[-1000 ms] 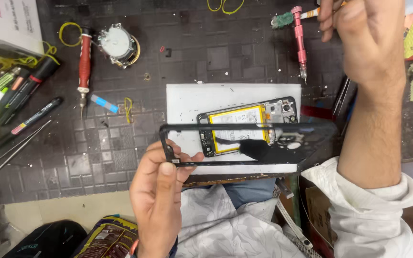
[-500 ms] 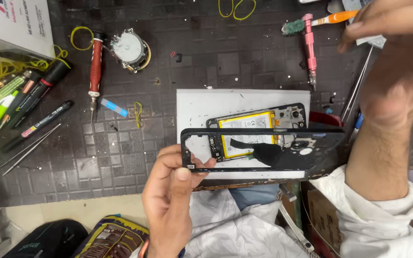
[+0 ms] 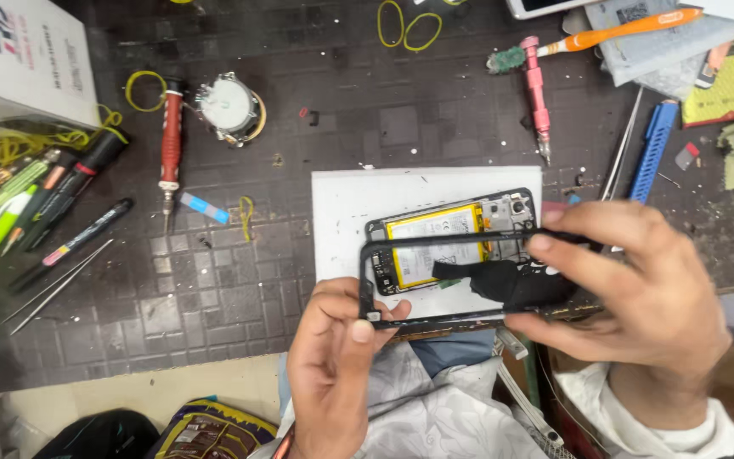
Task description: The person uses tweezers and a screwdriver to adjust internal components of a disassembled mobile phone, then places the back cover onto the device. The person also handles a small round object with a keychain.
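Head view — two hands point(image 3: 333, 365) point(image 3: 639, 297), one phone frame point(image 3: 435, 246)

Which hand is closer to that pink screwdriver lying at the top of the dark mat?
Right. The right hand sits just below the pink screwdriver; the left hand is lower and farther left.

A red-handled screwdriver point(image 3: 169, 140) lies on the dark gridded mat point(image 3: 214, 289), with a round grey-and-white dial part point(image 3: 229, 105) just to its right and a yellow rubber band point(image 3: 143, 88) just to its left. Further left of the screwdriver sits a cluster of pens and markers point(image 3: 36, 200), with thin tweezers point(image 3: 57, 285) below them. Well to its right lie a pink screwdriver point(image 3: 538, 93), an orange toothbrush point(image 3: 630, 29) and a blue tool point(image 3: 654, 149).
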